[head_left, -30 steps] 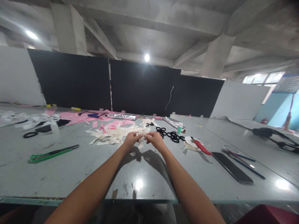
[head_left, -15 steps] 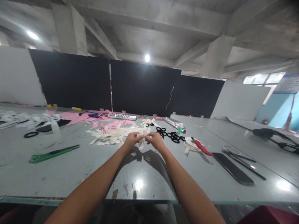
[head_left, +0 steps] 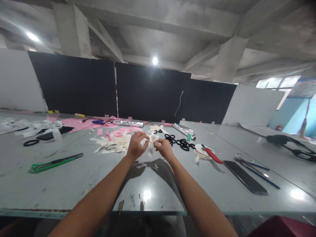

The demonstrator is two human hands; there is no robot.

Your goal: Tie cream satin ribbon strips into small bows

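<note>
Far out to the left of the left hand, loose white scraps (head_left: 53, 126) lie on the table (head_left: 214, 194), with a single black ring (head_left: 31, 143) just beside them. Nearer to that hand, though well apart from it, is a green cutter (head_left: 58, 162), lying flat and angled towards it. Beyond the hand, to its left, pink sheets (head_left: 86, 124) spread out, and a heap of cream strips (head_left: 113, 144) reaches almost to its knuckles

The left hand (head_left: 137, 145) is slightly open, thumb and forefinger curved towards each other with a narrow gap, and seems to grip nothing. Between the two hands hangs a pale strip (head_left: 150, 150), close to the left fingertips. The right hand (head_left: 163, 148) is nearly closed and appears to pinch this strip at its edge, though the contact is too small to tell for certain

Beyond and to the right of the right hand are black rings (head_left: 184, 144) and a small green-and-white bottle (head_left: 190, 135); further right come a white roll (head_left: 202, 154), a red-handled tool (head_left: 214, 155) and a dark phone (head_left: 244, 177)

With perhaps only one hand gripping, the light strip could twist or slip from a shallow pinch. If dropped, it could mix with the similar heap beside the left hand; a sideways sweep of the right hand could scatter the rings
</note>
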